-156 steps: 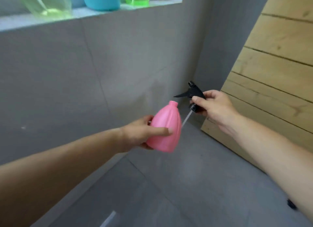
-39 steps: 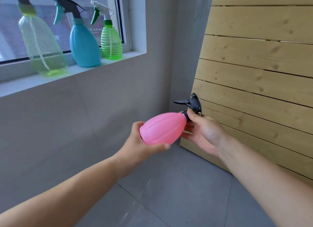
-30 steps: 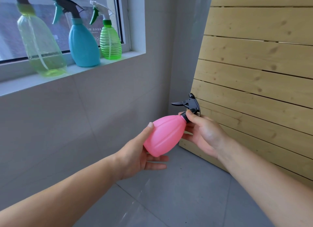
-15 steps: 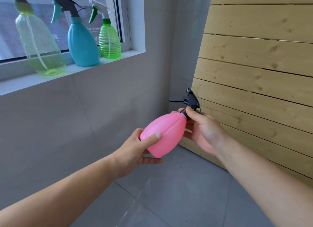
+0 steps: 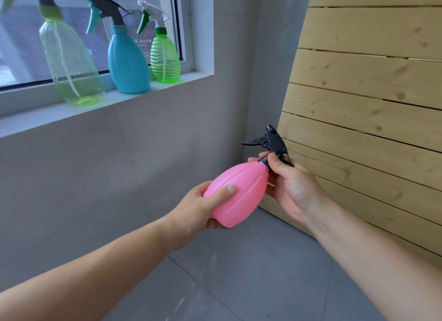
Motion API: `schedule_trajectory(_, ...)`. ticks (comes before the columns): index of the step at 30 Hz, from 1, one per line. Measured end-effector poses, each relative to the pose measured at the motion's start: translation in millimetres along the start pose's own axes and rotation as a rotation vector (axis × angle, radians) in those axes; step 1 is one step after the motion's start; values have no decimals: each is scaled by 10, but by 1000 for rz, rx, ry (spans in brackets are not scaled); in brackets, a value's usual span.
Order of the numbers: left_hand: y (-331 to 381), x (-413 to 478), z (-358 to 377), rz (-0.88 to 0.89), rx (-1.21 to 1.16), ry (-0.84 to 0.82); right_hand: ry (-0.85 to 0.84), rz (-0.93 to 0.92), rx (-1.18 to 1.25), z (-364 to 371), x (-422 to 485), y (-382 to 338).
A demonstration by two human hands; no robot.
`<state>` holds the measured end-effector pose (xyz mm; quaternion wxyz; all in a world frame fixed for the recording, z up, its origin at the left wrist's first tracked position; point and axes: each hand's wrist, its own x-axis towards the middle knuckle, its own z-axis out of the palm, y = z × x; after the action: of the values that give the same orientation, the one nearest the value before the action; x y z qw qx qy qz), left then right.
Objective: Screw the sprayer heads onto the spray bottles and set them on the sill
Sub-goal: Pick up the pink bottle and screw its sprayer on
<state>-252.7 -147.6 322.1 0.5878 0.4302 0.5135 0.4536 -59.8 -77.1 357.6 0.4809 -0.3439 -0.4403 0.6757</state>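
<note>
A pink spray bottle (image 5: 241, 194) is held tilted in mid-air, neck pointing up and right. My left hand (image 5: 201, 210) grips its wide base, thumb across the front. A black sprayer head (image 5: 272, 141) sits on the neck, trigger pointing left. My right hand (image 5: 291, 186) pinches the black collar at the neck between thumb and fingers. On the white sill (image 5: 35, 115) at upper left stand three bottles with heads on: a clear yellow-green bottle (image 5: 69, 64), a blue bottle (image 5: 126, 60) and a small green bottle (image 5: 165, 57).
A grey tiled wall (image 5: 119, 165) runs below the sill. A wooden slatted panel (image 5: 363, 110) leans on the right, close behind my right hand. Grey floor tiles (image 5: 251, 277) lie below. The sill has bare space right of the green bottle.
The sprayer head went from apart from the bottle to seated on its neck. In the last second my left hand regripped the base and the bottle tilted slightly more upright.
</note>
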Motion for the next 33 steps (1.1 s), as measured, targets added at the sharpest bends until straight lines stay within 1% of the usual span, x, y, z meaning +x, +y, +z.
schedule_trajectory(2,34,-6,-22,-26,20,-26,-8,19,5,-5,2,-9)
schedule_trajectory(4,96,-18,-46,-51,84,-104,-36,24,-17,8,-10,-36)
schedule_trajectory(6,189,-47,-39,-60,157,-198,-79,2,-47,92,-21,-80)
schedule_trajectory(8,290,-89,-19,-31,210,-229,-108,-44,-97,230,-30,-129)
schedule_trajectory(10,397,-142,-61,42,206,-163,-91,-127,-196,398,-56,-190)
schedule_trajectory(12,537,-229,-209,138,147,-26,-87,-202,-333,563,-87,-234)
schedule_trajectory(13,621,-295,-311,194,134,56,-119,-214,-378,654,-101,-245)
schedule_trajectory(15,791,-461,-543,298,154,203,-250,-213,-448,880,-112,-234)
schedule_trajectory(18,1025,-726,-892,400,191,336,-394,-244,-539,1398,-74,-223)
schedule_trajectory(22,1311,-992,-1281,467,124,451,-456,-304,-523,2106,52,-278)
schedule_trajectory(27,1616,-1266,-1774,476,192,605,-481,-370,-507,2843,187,-238)
schedule_trajectory(31,1687,-1384,-2044,451,262,667,-455,-447,-555,3216,295,-68)
schedule_trajectory(33,1671,-1388,-2150,434,257,713,-454,-466,-597,3335,340,8)
